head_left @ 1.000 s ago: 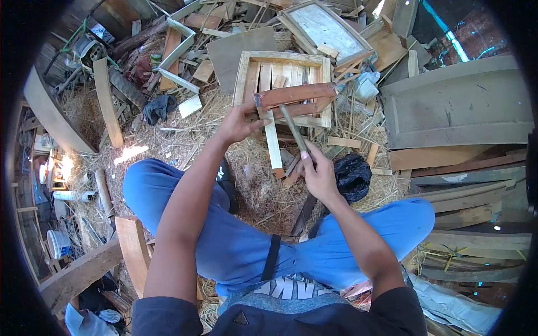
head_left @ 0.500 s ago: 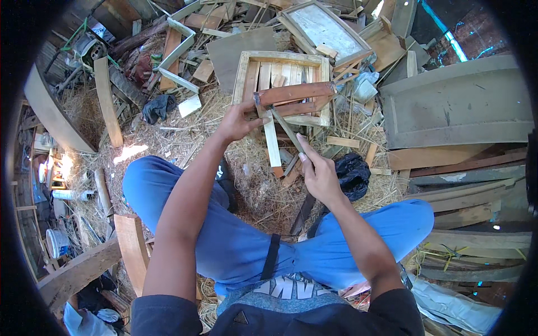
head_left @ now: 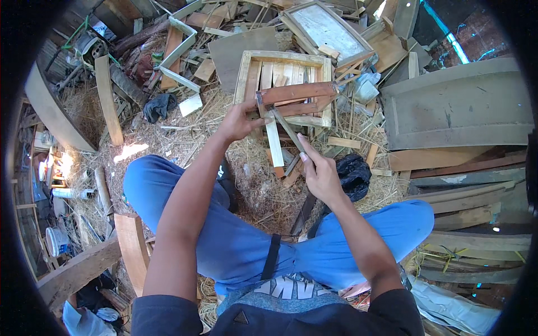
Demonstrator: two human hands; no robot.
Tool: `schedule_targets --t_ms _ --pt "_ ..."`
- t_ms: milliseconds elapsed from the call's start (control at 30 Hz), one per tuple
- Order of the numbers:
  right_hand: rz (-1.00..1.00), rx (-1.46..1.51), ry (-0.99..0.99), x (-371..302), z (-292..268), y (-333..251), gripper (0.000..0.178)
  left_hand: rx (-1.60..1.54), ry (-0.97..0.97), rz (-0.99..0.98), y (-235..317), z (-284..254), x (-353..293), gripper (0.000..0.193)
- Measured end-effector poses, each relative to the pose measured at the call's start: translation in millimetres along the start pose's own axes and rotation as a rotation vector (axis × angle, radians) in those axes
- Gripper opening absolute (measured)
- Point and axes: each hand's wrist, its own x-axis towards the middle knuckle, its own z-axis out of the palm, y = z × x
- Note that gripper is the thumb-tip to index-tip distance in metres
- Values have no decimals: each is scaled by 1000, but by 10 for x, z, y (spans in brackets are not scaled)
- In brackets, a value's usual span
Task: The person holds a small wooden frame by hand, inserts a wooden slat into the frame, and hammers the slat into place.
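Note:
My left hand (head_left: 240, 121) is closed around the left end of a narrow reddish-brown wooden frame (head_left: 300, 91), which is held over a shallow slatted wooden crate (head_left: 242, 78). Closed in my right hand (head_left: 321, 172) is a long, flat grey tool like a file (head_left: 289, 131). It slants up and left, its far end meeting the frame's left end beside my left fingers. A pale wooden strip (head_left: 274, 147) runs from below the left hand toward me, its near end reddish. How it joins the frame is hidden.
Straw and wood scraps cover the ground around my bent legs. A black plastic bag (head_left: 353, 176) lies beside my right hand. Boards (head_left: 471, 190) are stacked at the right below a large grey panel (head_left: 454, 106). A framed white panel (head_left: 328, 31) leans at the back.
The frame and both hands sit very slightly farther right in the picture, as do the things around them. Both grips look the same.

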Motion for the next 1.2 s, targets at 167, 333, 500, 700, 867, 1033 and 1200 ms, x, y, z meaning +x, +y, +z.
schedule_targets --t_ms 167,333,500,700,867,1033,1200 --pt "-67 6 36 -1 5 2 52 36 37 72 -47 18 -4 36" --pt "-181 -24 86 7 45 62 52 36 -60 -58 58 -26 -12 48" --pt "-199 -28 91 -2 49 87 53 37 -79 -90 72 -36 -4 48" --pt "-187 -47 95 -13 47 33 53 -14 -5 5 -10 7 -1 39" --pt "-93 -112 -2 5 21 29 55 -15 -74 -58 -4 -25 -1 48" --pt "-151 -101 53 11 10 53 55 -10 -86 -108 93 -19 7 46" --pt "-73 -102 2 -2 -28 -76 52 -36 -43 -37 7 4 -5 40"
